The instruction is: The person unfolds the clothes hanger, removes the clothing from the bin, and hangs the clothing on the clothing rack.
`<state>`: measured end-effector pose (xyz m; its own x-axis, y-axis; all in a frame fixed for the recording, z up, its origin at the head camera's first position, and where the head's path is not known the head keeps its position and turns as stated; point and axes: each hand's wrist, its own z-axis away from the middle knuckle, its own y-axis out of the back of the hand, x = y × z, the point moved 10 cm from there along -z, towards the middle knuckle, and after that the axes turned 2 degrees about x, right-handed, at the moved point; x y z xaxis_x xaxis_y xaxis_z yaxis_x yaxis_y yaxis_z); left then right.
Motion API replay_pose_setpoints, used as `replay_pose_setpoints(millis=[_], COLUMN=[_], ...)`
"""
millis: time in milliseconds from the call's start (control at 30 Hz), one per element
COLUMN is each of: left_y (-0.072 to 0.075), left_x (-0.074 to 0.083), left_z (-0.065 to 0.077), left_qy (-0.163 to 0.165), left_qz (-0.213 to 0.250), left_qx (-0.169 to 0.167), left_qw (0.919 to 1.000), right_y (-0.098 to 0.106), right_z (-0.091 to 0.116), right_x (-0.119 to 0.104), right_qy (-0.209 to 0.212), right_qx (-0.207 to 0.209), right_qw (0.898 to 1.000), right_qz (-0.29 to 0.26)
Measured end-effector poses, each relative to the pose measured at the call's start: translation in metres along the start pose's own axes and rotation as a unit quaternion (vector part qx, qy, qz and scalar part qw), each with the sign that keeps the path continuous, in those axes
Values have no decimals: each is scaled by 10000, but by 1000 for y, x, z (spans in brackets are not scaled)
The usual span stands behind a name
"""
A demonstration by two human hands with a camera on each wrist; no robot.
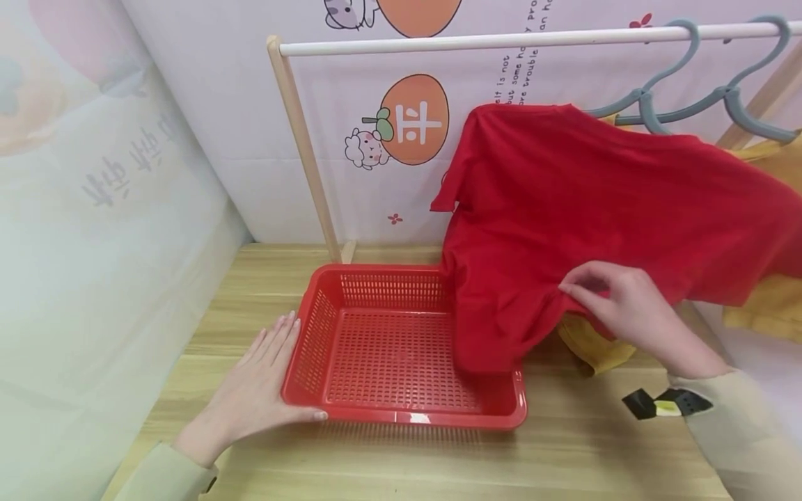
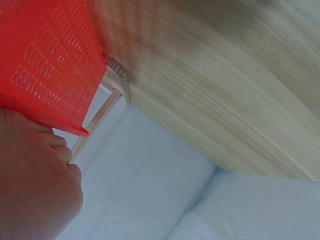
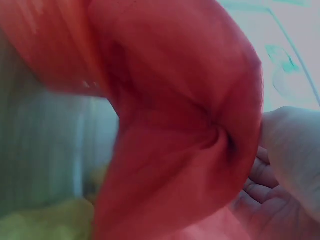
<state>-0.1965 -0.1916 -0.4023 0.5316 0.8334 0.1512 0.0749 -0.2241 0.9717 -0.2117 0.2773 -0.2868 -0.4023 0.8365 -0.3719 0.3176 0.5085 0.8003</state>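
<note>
A red T-shirt (image 1: 576, 188) hangs spread out below the rail, its lower left part draped into a red plastic basket (image 1: 401, 416). My right hand (image 1: 626, 306) pinches the shirt's lower edge between thumb and fingers. Close up in the right wrist view, the gathered red cloth (image 3: 170, 115) hides part of my right hand (image 3: 285, 170). With fingers straight, my left hand (image 1: 260, 379) rests against the basket's left side, its thumb along the front rim. In the left wrist view, my left hand (image 2: 37, 175) lies by the basket's rim, below its slotted wall (image 2: 55, 65).
A white rail (image 1: 438, 45) on wooden posts (image 1: 307, 153) spans the back. Blue-grey hangers (image 1: 667, 66) hang at its right, with yellow garments (image 1: 767, 313) behind the red shirt. Light wood table (image 1: 263, 278) lies under the basket; a pale printed sheet (image 1: 250, 139) covers the walls.
</note>
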Motion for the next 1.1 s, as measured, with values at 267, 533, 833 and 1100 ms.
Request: replay_pose_setpoints(millis=[267,533,833,1100], left_y=[1,1,0,-2], left_x=[0,1,0,-1], left_z=[0,0,-1,0], left_qy=[-21,-15,-48,-35], left_qz=[25,16,-58,-41], left_qx=[31,20,47,-27], left_qw=[10000,10000,10000,10000], right_y=[26,-20,-54,-103], right_z=[10,28,4,-21], right_x=[49,83,55,27], right_qy=[-739,-655,-1018,-1099], right_qx=[127,-962,-1551,-1532], right_qw=[9967,9917,9824,9772], right_qz=[318,541,-229,-979])
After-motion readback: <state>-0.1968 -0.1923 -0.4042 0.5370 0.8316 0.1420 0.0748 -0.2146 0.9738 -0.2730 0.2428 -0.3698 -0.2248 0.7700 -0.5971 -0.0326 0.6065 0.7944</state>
